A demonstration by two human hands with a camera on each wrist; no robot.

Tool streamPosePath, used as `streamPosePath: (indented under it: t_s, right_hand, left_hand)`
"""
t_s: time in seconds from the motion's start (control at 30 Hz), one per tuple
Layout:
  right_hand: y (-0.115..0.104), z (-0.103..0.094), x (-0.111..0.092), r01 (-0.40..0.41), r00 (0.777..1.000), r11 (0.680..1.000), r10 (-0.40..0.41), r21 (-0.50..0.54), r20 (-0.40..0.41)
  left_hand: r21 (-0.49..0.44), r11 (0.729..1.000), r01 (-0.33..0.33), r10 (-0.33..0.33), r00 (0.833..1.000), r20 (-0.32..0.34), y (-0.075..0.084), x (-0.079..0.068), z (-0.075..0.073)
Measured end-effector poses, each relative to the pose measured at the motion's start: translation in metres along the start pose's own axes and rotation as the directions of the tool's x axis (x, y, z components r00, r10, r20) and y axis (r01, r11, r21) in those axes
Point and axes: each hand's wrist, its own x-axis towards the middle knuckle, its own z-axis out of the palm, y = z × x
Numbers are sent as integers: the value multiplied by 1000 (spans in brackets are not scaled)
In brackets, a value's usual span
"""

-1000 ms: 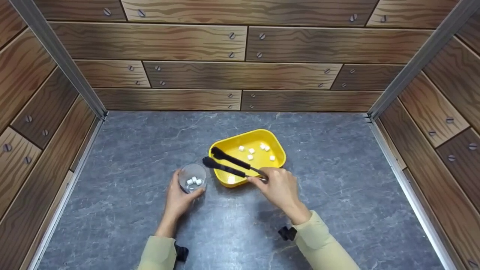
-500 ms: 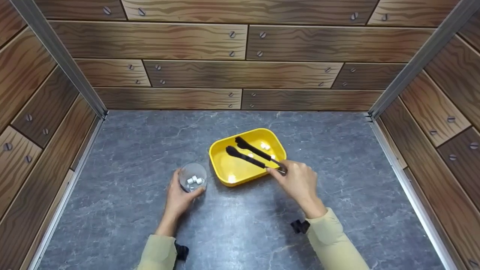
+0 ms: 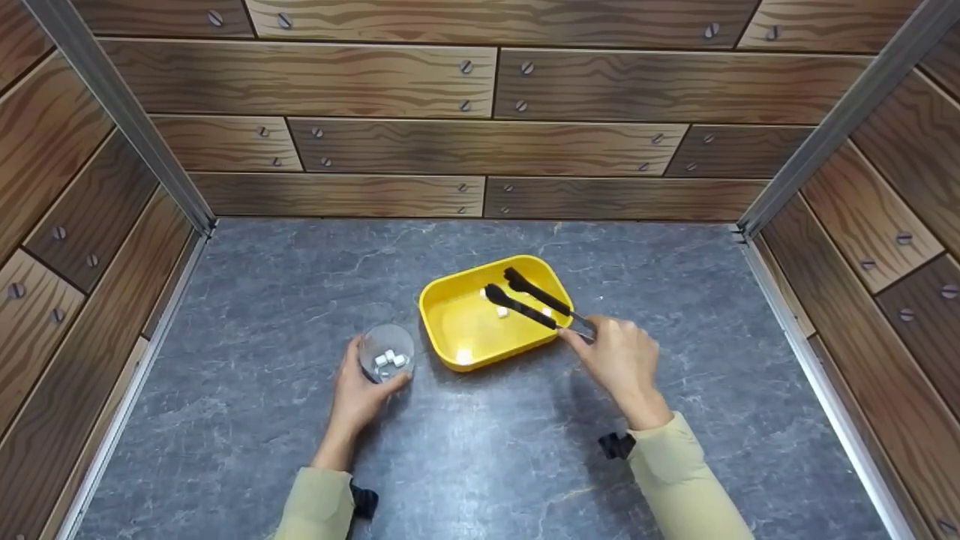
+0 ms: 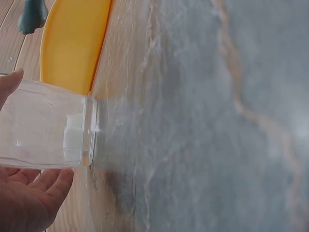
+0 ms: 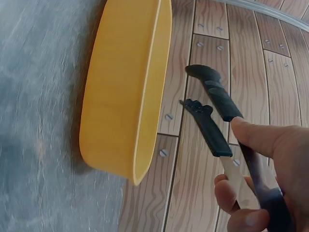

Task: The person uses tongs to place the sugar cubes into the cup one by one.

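My left hand (image 3: 361, 397) holds a clear cup (image 4: 43, 123) upright on the table, thumb on one side and fingers on the other. A few small white cubes (image 3: 389, 358) lie at its bottom. My right hand (image 3: 619, 360) grips metal tongs with black tips (image 5: 215, 113), thumb on one arm and fingers round the other. The tips stand apart with nothing between them, above the right part of a yellow tray (image 3: 442, 330). Inside the tray, white cubes (image 3: 502, 312) show, some partly hidden behind the tongs.
The grey marbled tabletop (image 3: 285, 292) surrounds the tray and cup. Wood-patterned walls (image 3: 390, 150) with metal corner posts (image 3: 135, 127) enclose it at the back and both sides. The cup stands just left of the tray.
My right hand has moved right with the tongs, from the tray's left edge near the cup to over its right part. My left hand and the cup have stayed in place.
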Motion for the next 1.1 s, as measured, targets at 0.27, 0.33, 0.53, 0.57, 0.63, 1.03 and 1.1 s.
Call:
streamPosePath:
  t_s: [0.27,0.33,0.53,0.57,0.63,1.03,1.1]
  right_hand:
    - [10,-5,4,-32,998,993,38,-112,45]
    - [13,-6,6,-38,997,990,46,-133,58]
    - [14,-7,7,-59,992,983,77,-175,96]
    - [14,-7,8,-66,991,981,86,-182,105]
    - [13,-7,8,-82,985,976,109,-202,130]
    - [4,-11,15,-131,956,948,199,-292,216]
    - [3,-11,16,-133,953,947,203,-293,223]
  left_hand:
    - [4,1000,-16,16,1000,-9,1,0,0]
    - [3,1000,-22,22,1000,-12,1,0,0]
    - [-1,999,-36,36,999,-22,1,0,0]
    - [-1,999,-32,32,999,-20,1,0,0]
    - [-1,1000,-28,28,999,-16,1,0,0]
    - [-18,999,-40,39,999,-17,1,0,1]
    - [-15,999,-33,33,999,-17,1,0,1]
